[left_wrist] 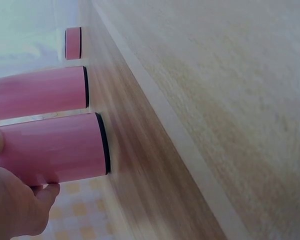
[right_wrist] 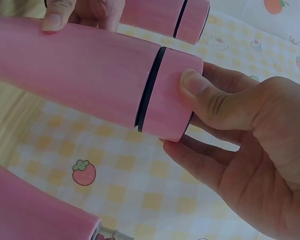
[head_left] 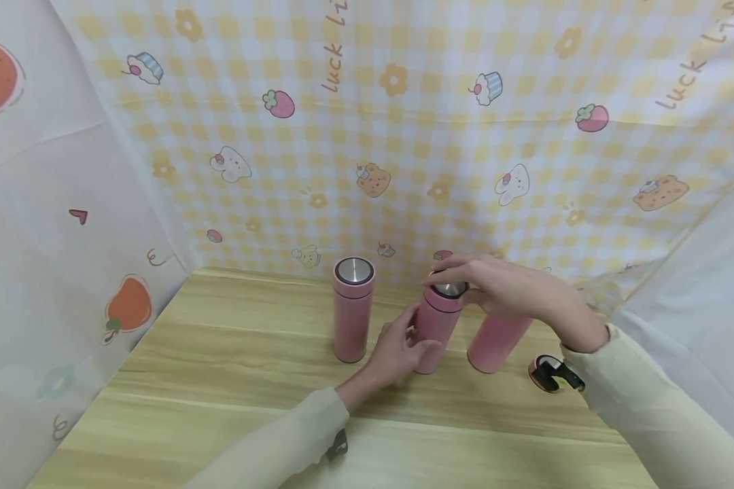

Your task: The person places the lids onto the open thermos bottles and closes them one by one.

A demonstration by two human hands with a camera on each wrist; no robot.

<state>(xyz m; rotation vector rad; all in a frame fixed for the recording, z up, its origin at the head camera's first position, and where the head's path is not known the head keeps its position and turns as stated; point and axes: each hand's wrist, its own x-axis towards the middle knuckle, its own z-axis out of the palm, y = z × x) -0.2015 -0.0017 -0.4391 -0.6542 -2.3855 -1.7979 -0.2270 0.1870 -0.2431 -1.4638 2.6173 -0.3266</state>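
Observation:
A pink thermos bottle (head_left: 437, 326) with a silver-topped lid (right_wrist: 171, 95) stands upright in the middle. My left hand (head_left: 394, 353) grips its body low down, thumb in front and fingers behind. Around the lid, the thumb and fingers of my right hand (head_left: 514, 288) are curled; the lid sits on the bottle. To the right is a second pink thermos (head_left: 498, 339), its top hidden behind my right hand in the head view. The right wrist view shows a bare metal neck (right_wrist: 110, 234) on it. A third thermos (head_left: 353, 319), lidded, stands at the left.
A loose pink lid (left_wrist: 73, 43) lies on the wooden table (head_left: 220, 353), right of the bottles. Part of a black wrist device (head_left: 553, 373) overlaps it in the head view. Behind the bottles hangs a yellow checked cloth (head_left: 318, 149); a white cloth (head_left: 85, 272) hangs at the left.

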